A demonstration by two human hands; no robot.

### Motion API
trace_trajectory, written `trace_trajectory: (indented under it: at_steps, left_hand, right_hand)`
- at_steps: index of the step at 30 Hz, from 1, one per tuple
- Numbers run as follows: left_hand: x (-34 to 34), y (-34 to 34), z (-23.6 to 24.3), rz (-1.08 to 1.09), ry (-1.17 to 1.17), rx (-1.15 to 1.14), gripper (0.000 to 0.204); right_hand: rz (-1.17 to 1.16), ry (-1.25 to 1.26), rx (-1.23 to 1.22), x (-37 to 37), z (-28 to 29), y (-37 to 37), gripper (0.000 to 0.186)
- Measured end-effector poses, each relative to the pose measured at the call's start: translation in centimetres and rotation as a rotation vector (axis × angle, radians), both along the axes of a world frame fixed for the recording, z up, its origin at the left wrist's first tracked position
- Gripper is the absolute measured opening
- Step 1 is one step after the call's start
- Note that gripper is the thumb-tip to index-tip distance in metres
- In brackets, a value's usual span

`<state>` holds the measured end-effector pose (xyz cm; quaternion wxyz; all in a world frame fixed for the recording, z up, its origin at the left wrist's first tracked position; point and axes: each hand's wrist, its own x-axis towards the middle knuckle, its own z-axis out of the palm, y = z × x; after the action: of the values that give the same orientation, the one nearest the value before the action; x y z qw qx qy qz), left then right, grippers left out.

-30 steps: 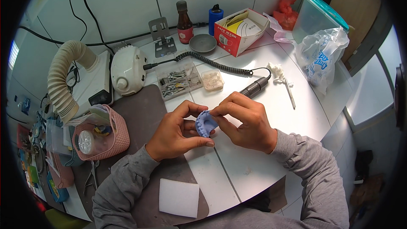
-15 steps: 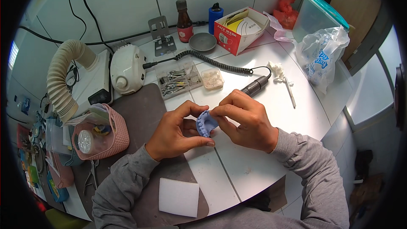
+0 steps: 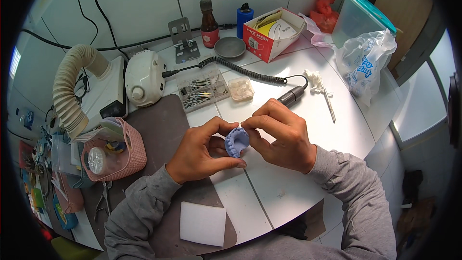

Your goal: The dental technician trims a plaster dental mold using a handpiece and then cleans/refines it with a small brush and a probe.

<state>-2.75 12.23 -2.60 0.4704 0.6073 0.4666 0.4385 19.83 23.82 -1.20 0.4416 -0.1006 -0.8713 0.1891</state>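
A blue dental model (image 3: pixel 237 143), horseshoe-shaped with a row of teeth, is held up over the white table. My left hand (image 3: pixel 199 151) grips it from the left, thumb below and index finger at its top. At its upper right edge, my right hand (image 3: pixel 283 137) has thumb and index finger pinched together, close to my left fingertip. Whatever lies in that pinch, if anything, is too small to see. Just beyond my right hand rests a dark rotary handpiece (image 3: pixel 292 96) on a coiled cord.
A white foam square (image 3: pixel 202 224) lies on the grey mat (image 3: pixel 163 125). Left stand a pink basket (image 3: pixel 130 156), pliers (image 3: pixel 104 202), a ribbed hose (image 3: pixel 67 82) and a white control unit (image 3: pixel 145 79). Beyond my hands are a bur box (image 3: pixel 202 91) and a mask box (image 3: pixel 272 36).
The dental model has turned and shifted slightly right, showing more of its inner surface. My right fingers have moved slightly along its upper edge.
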Motion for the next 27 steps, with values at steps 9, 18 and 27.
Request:
trace_trajectory:
  at_steps: [9, 18, 27]
  left_hand:
    - [0.0, 0.0, -0.3, 0.000, 0.017, 0.025, 0.067]
    - [0.3, -0.1, -0.2, 0.011, -0.072, 0.009, 0.067]
    - [-0.5, 0.6, -0.5, 0.052, -0.204, -0.005, 0.071]
  right_hand:
    - [0.061, -0.056, -0.065, 0.2, -0.4, -0.1, 0.027]
    - [-0.026, 0.069, 0.013, 0.2, 0.1, 0.6, 0.029]
    - [-0.114, 0.107, -0.006, 0.0, -0.8, 2.4, 0.034]
